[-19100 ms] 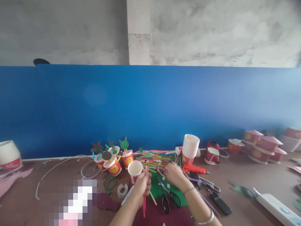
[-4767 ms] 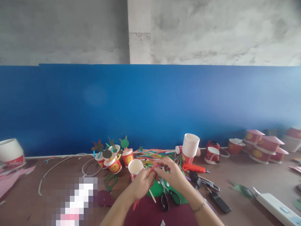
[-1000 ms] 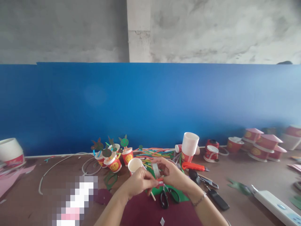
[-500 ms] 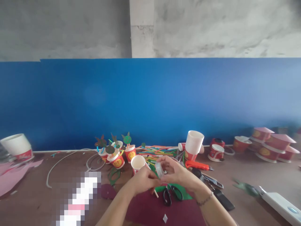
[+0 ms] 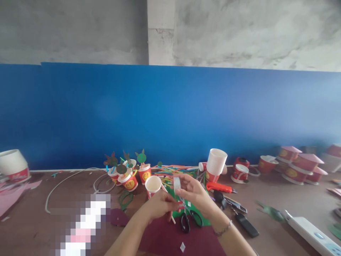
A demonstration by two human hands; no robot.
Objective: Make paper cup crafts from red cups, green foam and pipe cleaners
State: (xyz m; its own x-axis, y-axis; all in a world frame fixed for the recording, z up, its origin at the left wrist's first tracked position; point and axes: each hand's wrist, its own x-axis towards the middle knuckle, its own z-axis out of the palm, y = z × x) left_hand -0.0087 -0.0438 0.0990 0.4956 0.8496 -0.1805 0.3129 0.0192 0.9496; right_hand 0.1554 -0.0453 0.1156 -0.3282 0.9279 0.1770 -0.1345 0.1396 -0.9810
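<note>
My left hand (image 5: 160,206) is closed in a pinch around a pale, thin straw (image 5: 173,219); its lower end pokes out below my fingers. A small red piece (image 5: 180,204) shows at those fingertips. In my right hand (image 5: 192,193) a roll of clear tape (image 5: 177,185) is gripped, turned on edge. Just behind my left hand stands an upright paper cup (image 5: 153,185). Black-handled scissors (image 5: 188,218) lie below both hands on green paper (image 5: 205,221) and dark red paper (image 5: 170,238).
Decorated cups (image 5: 145,173) stand at the back left, beside loose coloured straws (image 5: 183,169). A tall cup stack (image 5: 216,161), an orange utility knife (image 5: 220,187), keys with a black fob (image 5: 246,224) and a white power strip (image 5: 311,231) are to the right. Pink-roofed cups (image 5: 306,163) sit farther right.
My right hand has moved slightly up and away from my left, with the tape roll now more upright. The red piece shows more clearly between them. The view has shifted slightly right.
</note>
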